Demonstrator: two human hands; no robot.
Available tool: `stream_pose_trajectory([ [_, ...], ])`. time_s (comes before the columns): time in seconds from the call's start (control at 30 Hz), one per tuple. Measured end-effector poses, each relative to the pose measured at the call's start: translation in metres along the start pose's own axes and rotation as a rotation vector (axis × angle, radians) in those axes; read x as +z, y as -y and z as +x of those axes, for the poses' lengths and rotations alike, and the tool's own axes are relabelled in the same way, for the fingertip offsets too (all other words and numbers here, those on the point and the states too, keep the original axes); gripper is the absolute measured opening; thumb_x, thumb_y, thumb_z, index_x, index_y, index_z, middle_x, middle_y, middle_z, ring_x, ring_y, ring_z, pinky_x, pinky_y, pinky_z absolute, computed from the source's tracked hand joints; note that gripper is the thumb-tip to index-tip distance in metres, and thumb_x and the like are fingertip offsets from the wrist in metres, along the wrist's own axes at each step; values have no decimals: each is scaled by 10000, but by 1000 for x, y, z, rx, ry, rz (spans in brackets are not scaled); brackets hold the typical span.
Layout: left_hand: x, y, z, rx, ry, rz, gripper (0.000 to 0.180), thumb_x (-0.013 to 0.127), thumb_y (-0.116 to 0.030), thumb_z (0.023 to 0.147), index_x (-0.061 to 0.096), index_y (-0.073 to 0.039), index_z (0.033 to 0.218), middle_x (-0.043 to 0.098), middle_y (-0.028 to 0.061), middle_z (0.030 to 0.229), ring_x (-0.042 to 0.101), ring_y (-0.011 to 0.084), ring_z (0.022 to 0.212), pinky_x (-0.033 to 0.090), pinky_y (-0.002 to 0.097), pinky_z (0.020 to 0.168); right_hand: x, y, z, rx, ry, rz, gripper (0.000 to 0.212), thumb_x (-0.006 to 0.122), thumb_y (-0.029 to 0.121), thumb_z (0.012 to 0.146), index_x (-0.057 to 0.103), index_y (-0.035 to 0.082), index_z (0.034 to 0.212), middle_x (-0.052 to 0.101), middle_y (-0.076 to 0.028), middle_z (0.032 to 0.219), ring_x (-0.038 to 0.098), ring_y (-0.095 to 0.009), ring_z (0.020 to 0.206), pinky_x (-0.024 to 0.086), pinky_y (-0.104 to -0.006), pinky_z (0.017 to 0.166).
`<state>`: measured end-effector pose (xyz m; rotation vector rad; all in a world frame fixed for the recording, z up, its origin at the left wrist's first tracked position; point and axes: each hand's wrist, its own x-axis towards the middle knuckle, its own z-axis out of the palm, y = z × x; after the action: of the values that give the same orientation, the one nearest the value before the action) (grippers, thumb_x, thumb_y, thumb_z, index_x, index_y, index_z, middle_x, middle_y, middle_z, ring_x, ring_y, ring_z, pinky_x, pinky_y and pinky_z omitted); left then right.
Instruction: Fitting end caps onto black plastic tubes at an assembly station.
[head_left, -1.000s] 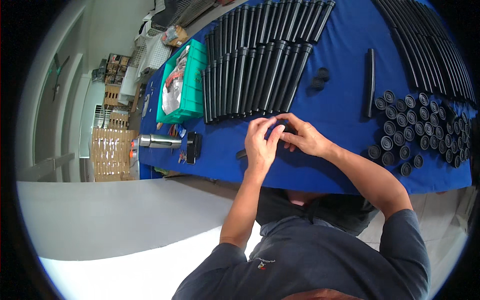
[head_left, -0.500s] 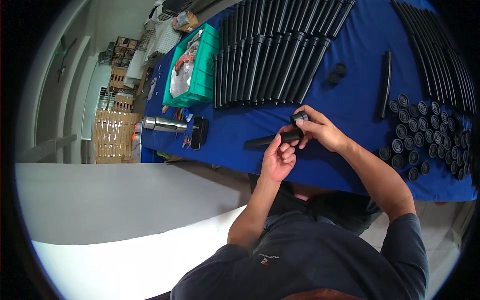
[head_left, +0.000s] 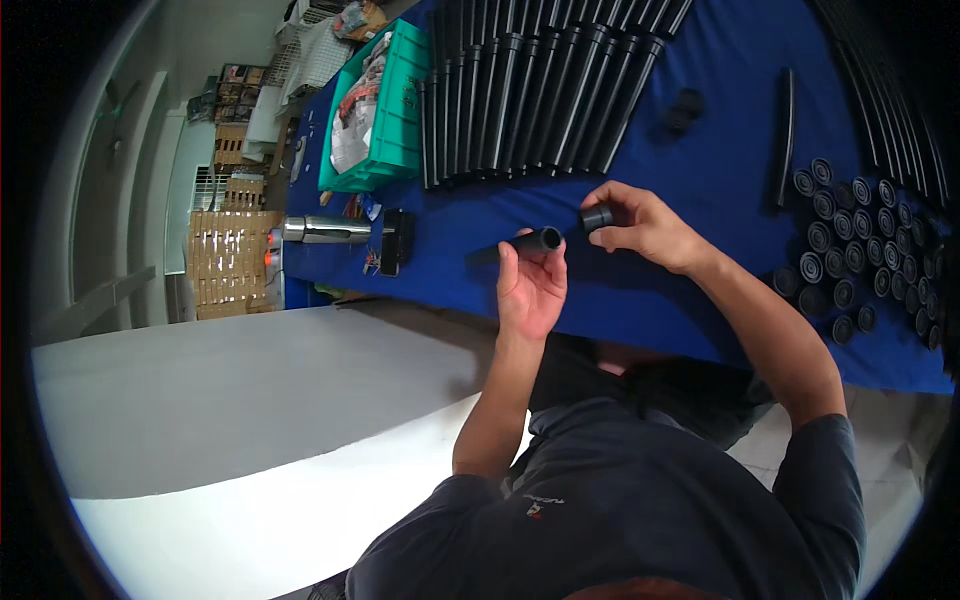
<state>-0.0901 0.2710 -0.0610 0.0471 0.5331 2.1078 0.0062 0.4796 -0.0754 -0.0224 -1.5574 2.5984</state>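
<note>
My left hand (head_left: 531, 297) is closed around a black plastic tube (head_left: 513, 246), its open end facing right toward the other hand. A short black round cap (head_left: 596, 218) is pinched between the thumb and fingers of my right hand (head_left: 650, 230). A small gap separates the cap from the tube's end. Both hands are above the blue cloth (head_left: 450, 305) near the table's front edge. Beyond them lie rows of black tubes with wider collars (head_left: 540, 100). On the right, several loose round black caps (head_left: 845, 225) are grouped on the cloth.
A green crate (head_left: 403, 110) with plastic bags stands at the back left. Near it lie a steel flask (head_left: 325, 230) and a black phone-like object (head_left: 396, 243). A single tube (head_left: 786, 140) lies left of more bare tubes (head_left: 890, 110). Two dark caps (head_left: 684, 112) sit mid-table.
My left hand has moved left and up with the tube, turning its open end into sight. The cap in my right hand is now farther from the tube. The whole view has shifted slightly.
</note>
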Motion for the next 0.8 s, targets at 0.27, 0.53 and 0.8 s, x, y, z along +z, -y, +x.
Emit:
stream_pose_trajectory([
  [0.27,-19,16,28,233,-75,439,193,602,-163,978,567,-133,1166,656,176,1215,657,307,1113,552,451,980,-1,-1,0,-102,-98,-567,351,724,121,841,586,2,1141,615,-105,855,602,-199,775,477,-358,723],
  [0.53,-14,18,24,231,-125,491,209,609,-139,966,548,-121,1165,660,204,1183,683,304,1053,562,466,950,1,0,-2,-181,-79,-696,345,716,123,845,603,-11,1141,630,-156,958,628,-286,843,498,-393,754],
  [0.8,-5,21,24,235,-165,521,222,621,-144,961,544,-98,1164,672,202,1140,689,293,1028,570,458,929,7,2,-4,-235,-88,-760,334,699,116,864,600,-12,1156,622,-161,959,637,-322,846,512,-405,757],
])
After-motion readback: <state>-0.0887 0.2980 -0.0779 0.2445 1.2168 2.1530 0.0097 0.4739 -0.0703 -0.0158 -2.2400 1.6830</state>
